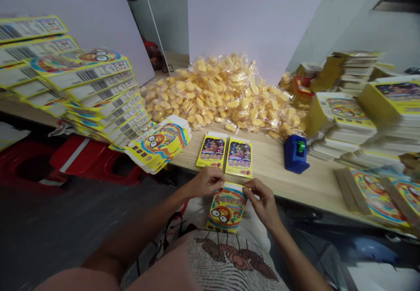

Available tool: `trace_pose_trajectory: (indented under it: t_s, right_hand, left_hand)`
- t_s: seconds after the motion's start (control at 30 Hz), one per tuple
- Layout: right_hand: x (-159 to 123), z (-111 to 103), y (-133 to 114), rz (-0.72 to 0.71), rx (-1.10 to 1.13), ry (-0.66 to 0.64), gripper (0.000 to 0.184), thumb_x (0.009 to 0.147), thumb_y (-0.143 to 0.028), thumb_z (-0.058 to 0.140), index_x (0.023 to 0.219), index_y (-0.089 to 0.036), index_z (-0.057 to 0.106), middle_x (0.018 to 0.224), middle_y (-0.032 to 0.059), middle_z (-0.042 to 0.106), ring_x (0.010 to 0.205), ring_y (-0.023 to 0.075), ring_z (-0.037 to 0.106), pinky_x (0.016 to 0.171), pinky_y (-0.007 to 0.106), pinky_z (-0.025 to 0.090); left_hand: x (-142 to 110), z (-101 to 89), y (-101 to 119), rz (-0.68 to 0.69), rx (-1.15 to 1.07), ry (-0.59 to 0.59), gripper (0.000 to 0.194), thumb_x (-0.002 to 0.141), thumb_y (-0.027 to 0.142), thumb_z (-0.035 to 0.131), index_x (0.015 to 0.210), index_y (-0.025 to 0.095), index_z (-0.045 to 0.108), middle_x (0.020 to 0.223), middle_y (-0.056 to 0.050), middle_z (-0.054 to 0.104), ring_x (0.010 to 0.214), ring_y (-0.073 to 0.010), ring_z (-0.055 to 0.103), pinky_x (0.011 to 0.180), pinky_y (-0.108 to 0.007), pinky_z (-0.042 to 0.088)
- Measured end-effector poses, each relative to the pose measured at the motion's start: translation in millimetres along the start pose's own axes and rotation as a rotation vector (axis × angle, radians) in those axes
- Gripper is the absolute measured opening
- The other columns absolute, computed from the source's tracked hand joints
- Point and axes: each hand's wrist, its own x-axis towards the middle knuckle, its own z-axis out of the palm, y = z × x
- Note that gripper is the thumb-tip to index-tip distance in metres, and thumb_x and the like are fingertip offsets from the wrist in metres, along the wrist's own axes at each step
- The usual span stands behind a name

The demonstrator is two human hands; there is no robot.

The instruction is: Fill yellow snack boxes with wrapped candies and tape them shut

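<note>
We see a yellow printed cardboard box held above the lap, its top edge pinched between the closed fingers of the left hand and the right hand. The thin card looks light and fairly stiff but easily creased, so its edges suit holding. Beyond, on a pale wooden table, clear plastic bags bulge with yellow puffed snacks.
</note>
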Motion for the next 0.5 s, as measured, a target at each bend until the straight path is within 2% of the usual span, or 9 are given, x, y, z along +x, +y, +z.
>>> trace_pose_trajectory:
  t_s: [0.1, 0.17, 0.3, 0.4, 0.5]
  right_hand:
    - [2, -2, 0, -0.012, -0.038, -0.01, 0.016, 0.088, -0.029, 0.06, 0.075, -0.019, 0.06, 0.072, 0.0012, 0.057, 0.067, 0.0152, 0.055, 0.059, 0.025, 0.046]
    - [2, -3, -1, -0.04, -0.047, -0.027, 0.016, 0.089, -0.028, 0.059, 0.075, -0.019, 0.06, 0.074, 0.0017, 0.058, 0.067, 0.0153, 0.055, 0.06, 0.026, 0.046]
    - [-5, -4, 0, -0.123, -0.025, -0.024, 0.009, 0.089, -0.024, 0.057, 0.084, -0.02, 0.064, 0.093, 0.0064, 0.062, 0.086, 0.019, 0.06, 0.069, 0.029, 0.05]
    - [-14, 2, 8, -0.197, -0.053, 0.013, 0.009, 0.087, -0.02, 0.061, 0.095, -0.021, 0.064, 0.1, 0.0074, 0.062, 0.093, 0.0205, 0.06, 0.075, 0.032, 0.051]
    - [-24, 14, 18, -0.213, -0.071, 0.104, 0.012, 0.088, -0.016, 0.059, 0.096, -0.023, 0.064, 0.101, 0.0066, 0.064, 0.094, 0.0202, 0.06, 0.082, 0.035, 0.049]
  left_hand:
    - [2, -0.9, 2, -0.008, 0.03, -0.022, 0.015, 0.08, 0.015, 0.054, 0.077, 0.011, 0.068, 0.069, -0.004, 0.065, 0.059, -0.0101, 0.053, 0.054, -0.019, 0.037]
    - [2, -1.5, 2, 0.01, 0.05, -0.033, 0.014, 0.081, 0.015, 0.054, 0.078, 0.012, 0.067, 0.071, -0.004, 0.065, 0.061, -0.011, 0.054, 0.057, -0.021, 0.039]
    - [-3, -1.0, 1, 0.097, 0.047, -0.052, 0.013, 0.085, 0.02, 0.054, 0.086, 0.014, 0.066, 0.082, -0.006, 0.066, 0.077, -0.0151, 0.059, 0.071, -0.026, 0.045]
    - [-9, 4.6, -3, 0.063, 0.053, -0.022, 0.013, 0.084, 0.026, 0.061, 0.089, 0.015, 0.065, 0.089, -0.006, 0.064, 0.083, -0.0167, 0.058, 0.075, -0.028, 0.045]
    - [-15, 16.3, -11, 0.018, 0.051, 0.051, 0.013, 0.085, 0.026, 0.059, 0.091, 0.016, 0.065, 0.09, -0.006, 0.061, 0.086, -0.0173, 0.057, 0.077, -0.029, 0.045]
